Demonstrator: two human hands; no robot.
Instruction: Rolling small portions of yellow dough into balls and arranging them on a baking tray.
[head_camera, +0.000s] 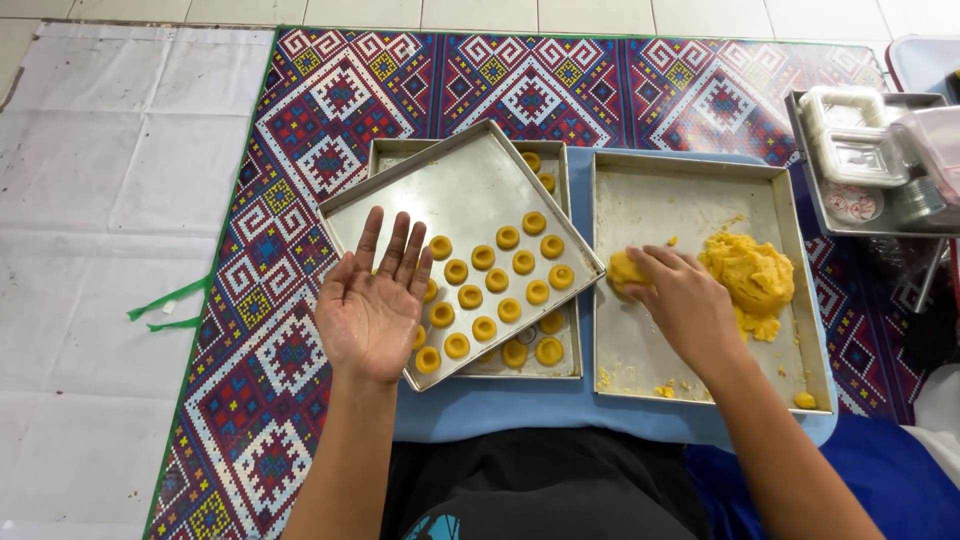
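My left hand (373, 300) is held palm up with fingers spread, empty, over the near left corner of a tilted metal baking tray (450, 185). Several round yellow dough pieces (497, 280) with dented centres lie in rows on that tray. It rests on a second tray (560, 365) that holds more such pieces. My right hand (683, 300) presses down on a small lump of yellow dough (622, 268) in the right-hand metal tray (650, 200). A large mound of yellow dough (752, 272) sits just right of that hand.
The trays stand on a blue board (500, 415) over a patterned woven mat (300, 130). A white sheet (110, 200) covers the floor at left. Clear plastic containers (855, 130) sit on another tray at the upper right. Dough crumbs (662, 390) dot the right tray.
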